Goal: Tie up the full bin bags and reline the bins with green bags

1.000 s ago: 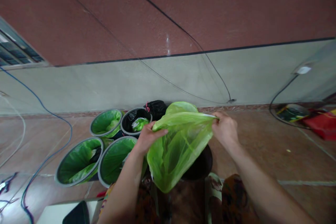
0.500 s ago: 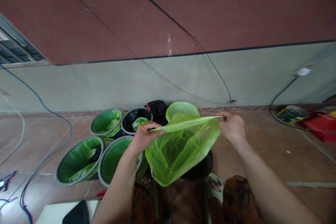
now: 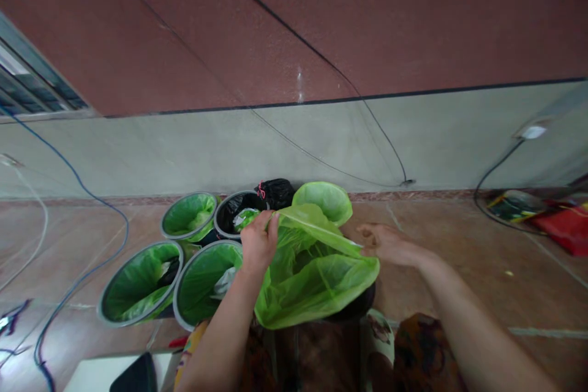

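Note:
A bright green plastic bin bag (image 3: 316, 294) spreads open in front of me, its mouth facing up. My left hand (image 3: 260, 242) pinches the bag's rim at its upper left, thumb pressed on top. Beside the right end of the rim, my right hand (image 3: 386, 245) has its fingers apart and no longer grips the plastic; fingertips are close to the edge, and I cannot tell if they touch. Beneath the bag, a dark bin (image 3: 361, 306) shows only partly, between my feet. Behind stands another bin lined in green (image 3: 324, 196).
Several lined bins stand at the left, including a front one (image 3: 105, 300) and a black-lined one (image 3: 225, 208). A tied black bag (image 3: 278, 193) rests against the wall. A blue cable (image 3: 82, 180) crosses the left floor; a red object (image 3: 565, 226) lies far right. A dark phone-like object (image 3: 135, 373) is lower left.
My right hand has let go of the bag's rim and moved slightly down. The rim has slackened and dropped on the right. My left hand still holds its side, slightly raised.

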Motion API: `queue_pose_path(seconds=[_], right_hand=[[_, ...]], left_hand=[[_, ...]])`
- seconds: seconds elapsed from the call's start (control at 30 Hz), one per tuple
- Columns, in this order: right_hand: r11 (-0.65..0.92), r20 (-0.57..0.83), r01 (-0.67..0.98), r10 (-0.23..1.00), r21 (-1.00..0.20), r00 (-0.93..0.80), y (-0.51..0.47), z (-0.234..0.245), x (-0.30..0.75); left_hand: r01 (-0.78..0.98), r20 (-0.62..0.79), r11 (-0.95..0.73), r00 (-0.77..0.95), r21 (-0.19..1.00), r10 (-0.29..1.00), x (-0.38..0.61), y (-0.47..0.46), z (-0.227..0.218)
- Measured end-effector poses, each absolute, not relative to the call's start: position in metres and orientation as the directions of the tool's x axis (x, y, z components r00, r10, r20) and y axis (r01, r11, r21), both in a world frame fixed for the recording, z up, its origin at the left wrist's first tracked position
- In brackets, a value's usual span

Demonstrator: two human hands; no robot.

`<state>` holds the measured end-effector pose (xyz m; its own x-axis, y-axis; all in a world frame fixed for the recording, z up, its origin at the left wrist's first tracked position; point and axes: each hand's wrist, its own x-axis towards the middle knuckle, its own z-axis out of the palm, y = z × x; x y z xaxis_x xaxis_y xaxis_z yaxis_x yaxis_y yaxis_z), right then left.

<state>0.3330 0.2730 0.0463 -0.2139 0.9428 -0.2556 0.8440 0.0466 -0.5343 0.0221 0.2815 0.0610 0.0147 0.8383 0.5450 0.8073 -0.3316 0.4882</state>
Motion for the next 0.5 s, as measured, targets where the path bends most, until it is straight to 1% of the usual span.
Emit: queue_pose_path(seconds=[0.13,0.23,0.3,0.4,0.5], right_hand=[[0.204,-0.011,0.754,0.963,-0.624,-0.270,0.263,0.055,0.298],[0.327,0.153,0.708,0.942,-0.626,-0.300,0.253,0.052,0.257],[0.343,0.221,0.753,0.939,-0.562,-0.263,0.250,0.048,0.238],[0.312,0.260,0.825,0.943,-0.470,-0.209,0.255,0.045,0.235],[0.248,0.307,0.856,0.945,-0.454,-0.111,0.266,0.049,0.255]], left_hand=[[0.775,0.565,-0.415,0.092,0.477,0.820,0.039,0.277,0.052],[0.741,0.566,-0.463,0.137,0.486,0.813,0.056,0.271,0.047],[0.716,0.563,-0.494,0.170,0.493,0.809,0.066,0.268,0.044],[0.703,0.561,-0.527,0.218,0.477,0.799,0.074,0.265,0.041],[0.730,0.567,-0.522,0.224,0.442,0.793,0.068,0.268,0.038]])
